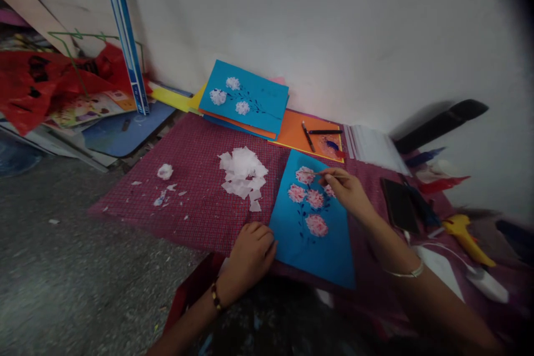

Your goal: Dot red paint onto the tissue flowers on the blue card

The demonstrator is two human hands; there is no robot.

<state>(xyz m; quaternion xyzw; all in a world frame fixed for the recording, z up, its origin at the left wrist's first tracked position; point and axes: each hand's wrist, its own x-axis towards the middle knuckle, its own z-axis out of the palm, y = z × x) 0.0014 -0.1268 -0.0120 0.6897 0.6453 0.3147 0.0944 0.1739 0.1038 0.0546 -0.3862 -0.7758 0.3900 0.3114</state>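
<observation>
On a blue card [315, 264], several fluffy pink-and-white paper flowers [317, 225] stand among painted dark blue leaves. My right hand [345, 192] pinches a thin stick [334, 176], its tip at the top flower [305, 175]. At the card's lower left edge rests my left hand [254, 247], palm down with fingers curled in; whatever may be under them is hidden. Beyond that hand lies a loose pile of white paper squares [244, 169]. A crumpled white paper ball [165, 171] sits farther left.
A stack of cards topped by a blue one with white flowers [250, 97] lies by the wall. Dark pens [307, 136] rest on an orange sheet [287, 128]. To the right are white paper strips [371, 147], a dark phone [399, 206] and a yellow-handled tool [467, 239].
</observation>
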